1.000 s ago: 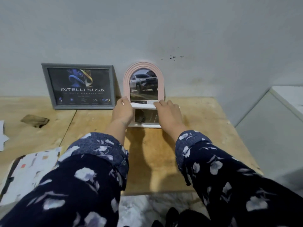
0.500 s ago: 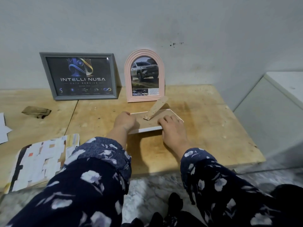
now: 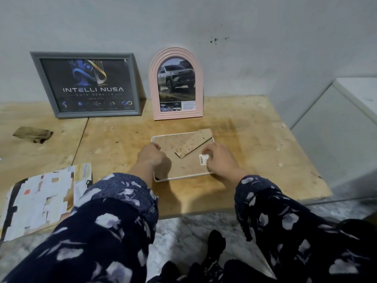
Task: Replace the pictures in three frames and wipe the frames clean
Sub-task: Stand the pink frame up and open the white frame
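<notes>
White frame (image 3: 184,160) now flat, face-down, stand (image 3: 193,145) pointing far-right

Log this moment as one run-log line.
step: open white frame back | frame: face down on table | left hand: on backing | right hand: on backing | grip: unclear

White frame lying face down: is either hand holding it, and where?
Both hands have curled fingers at the white frame's backing: left hand at its left edge, right hand by the barcode sticker.
</notes>
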### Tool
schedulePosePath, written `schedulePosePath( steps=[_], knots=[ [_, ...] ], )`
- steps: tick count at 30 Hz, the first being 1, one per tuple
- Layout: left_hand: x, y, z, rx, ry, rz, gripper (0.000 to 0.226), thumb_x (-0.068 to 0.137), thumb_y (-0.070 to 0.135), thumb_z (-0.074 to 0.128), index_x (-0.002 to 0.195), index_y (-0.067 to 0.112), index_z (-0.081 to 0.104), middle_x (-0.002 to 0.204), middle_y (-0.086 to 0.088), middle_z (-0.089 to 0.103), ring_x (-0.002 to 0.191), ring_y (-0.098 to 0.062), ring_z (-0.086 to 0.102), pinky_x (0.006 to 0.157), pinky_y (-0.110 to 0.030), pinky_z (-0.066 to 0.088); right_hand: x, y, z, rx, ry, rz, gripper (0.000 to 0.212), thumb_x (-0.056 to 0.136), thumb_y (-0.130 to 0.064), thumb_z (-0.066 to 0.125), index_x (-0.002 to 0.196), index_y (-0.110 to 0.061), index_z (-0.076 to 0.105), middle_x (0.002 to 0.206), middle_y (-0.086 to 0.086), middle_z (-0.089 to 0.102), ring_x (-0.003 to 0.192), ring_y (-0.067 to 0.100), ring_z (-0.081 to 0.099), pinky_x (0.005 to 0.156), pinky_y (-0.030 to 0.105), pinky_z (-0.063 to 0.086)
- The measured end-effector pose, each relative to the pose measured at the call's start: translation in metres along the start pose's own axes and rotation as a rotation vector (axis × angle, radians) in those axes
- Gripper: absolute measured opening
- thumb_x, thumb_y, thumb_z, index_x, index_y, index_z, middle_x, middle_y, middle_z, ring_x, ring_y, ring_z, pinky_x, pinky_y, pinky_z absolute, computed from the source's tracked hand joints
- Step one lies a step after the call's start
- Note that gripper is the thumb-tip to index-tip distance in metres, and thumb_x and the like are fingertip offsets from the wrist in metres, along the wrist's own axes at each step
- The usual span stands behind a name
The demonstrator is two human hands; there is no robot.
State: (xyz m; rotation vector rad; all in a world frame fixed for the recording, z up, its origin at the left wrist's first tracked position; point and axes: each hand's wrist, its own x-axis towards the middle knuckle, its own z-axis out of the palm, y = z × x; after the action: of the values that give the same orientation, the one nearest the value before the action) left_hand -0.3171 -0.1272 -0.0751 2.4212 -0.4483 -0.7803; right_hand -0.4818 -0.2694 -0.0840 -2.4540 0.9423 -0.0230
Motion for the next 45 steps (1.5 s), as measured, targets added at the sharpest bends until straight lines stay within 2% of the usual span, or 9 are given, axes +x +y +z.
schedulePosePath(
  steps=[4,8,12,23,26,31,39,42,45],
  knots=[
    [0.008,0.007,0.003,0.177,-0.026,0.035,0.054,0.087,0.014,0.059,0.139,0.008,0.043,0.139,-0.014,0.045,0.13,-0.034,0.04,0.109,-0.041,0.037,0.027,0.013,-0.01,-0.14,-0.187,0.103,0.073,0.079,-0.023,0.065,0.145,-0.017,0.033,0.151,0.005,0.028,0.138,0.028,0.029,0.111,0.037,0.033],
    [0.017,0.013,0.003,0.311,-0.028,0.031,0.059,0.084,0.02,0.063,0.137,0.004,0.042,0.142,-0.015,0.034,0.132,-0.036,0.033,0.11,-0.045,0.036,0.041,0.022,-0.013,-0.181,-0.435,0.071,0.118,0.063,-0.047,0.082,0.152,-0.013,0.012,0.161,0.0,0.003,0.146,0.022,0.012,0.118,0.039,0.021],
    [0.029,0.016,0.002,0.345,-0.031,-0.021,0.059,0.085,0.023,0.06,0.138,0.005,0.039,0.142,-0.013,0.025,0.131,-0.036,0.033,0.106,-0.048,0.04,0.048,0.021,-0.018,-0.322,-0.414,-0.011,0.103,0.055,-0.05,0.084,0.139,-0.014,0.035,0.147,-0.002,0.033,0.133,0.02,0.036,0.113,0.044,0.027],
    [0.057,0.036,0.005,0.286,0.046,-0.177,0.084,0.066,0.044,0.077,0.131,0.002,0.047,0.137,-0.015,0.031,0.123,-0.032,0.039,0.097,-0.041,0.045,0.053,0.019,-0.02,-0.54,-0.467,-0.071,0.135,0.054,-0.061,0.081,0.151,-0.007,0.003,0.161,0.005,-0.005,0.147,0.022,-0.011,0.116,0.056,-0.005],
    [0.069,0.035,-0.003,0.35,-0.019,-0.186,0.084,0.069,0.059,0.069,0.132,0.007,0.051,0.136,-0.017,0.039,0.115,-0.031,0.045,0.089,-0.037,0.043,0.054,0.019,-0.024,-0.525,-0.468,-0.103,0.132,0.054,-0.062,0.08,0.15,-0.008,0.007,0.161,0.005,0.002,0.148,0.02,-0.004,0.117,0.055,-0.004],
    [0.085,0.031,-0.001,0.387,-0.092,-0.215,0.097,0.067,0.069,0.07,0.139,0.007,0.046,0.14,-0.018,0.039,0.126,-0.033,0.044,0.109,-0.041,0.037,0.057,0.022,-0.025,-0.497,-0.446,-0.154,0.125,0.048,-0.066,0.08,0.144,-0.01,0.024,0.154,0.004,0.023,0.142,0.019,0.023,0.118,0.055,-0.001],
    [0.088,0.034,0.001,0.474,-0.022,-0.209,0.102,0.053,0.075,0.07,0.133,0.015,0.052,0.13,-0.013,0.046,0.123,-0.032,0.04,0.091,-0.04,0.043,0.06,0.019,-0.024,-0.532,-0.424,-0.181,0.123,0.046,-0.069,0.079,0.141,-0.009,0.029,0.148,0.005,0.034,0.136,0.021,0.034,0.117,0.057,0.001],
    [0.076,0.045,-0.004,0.476,0.027,-0.179,0.078,0.055,0.067,0.076,0.11,0.013,0.064,0.107,-0.009,0.058,0.099,-0.027,0.056,0.068,-0.034,0.046,0.062,0.018,-0.023,-0.572,-0.428,-0.182,0.126,0.045,-0.072,0.077,0.142,-0.008,0.029,0.149,0.007,0.032,0.137,0.021,0.034,0.117,0.056,0.001],
    [0.07,0.053,-0.007,0.409,0.038,-0.191,0.052,0.065,0.051,0.082,0.089,0.009,0.065,0.089,-0.006,0.063,0.082,-0.023,0.061,0.062,-0.031,0.048,0.062,0.016,-0.023,-0.586,-0.437,-0.173,0.127,0.046,-0.071,0.078,0.144,-0.008,0.026,0.15,0.007,0.031,0.137,0.021,0.034,0.118,0.056,0.001]
  ],
)
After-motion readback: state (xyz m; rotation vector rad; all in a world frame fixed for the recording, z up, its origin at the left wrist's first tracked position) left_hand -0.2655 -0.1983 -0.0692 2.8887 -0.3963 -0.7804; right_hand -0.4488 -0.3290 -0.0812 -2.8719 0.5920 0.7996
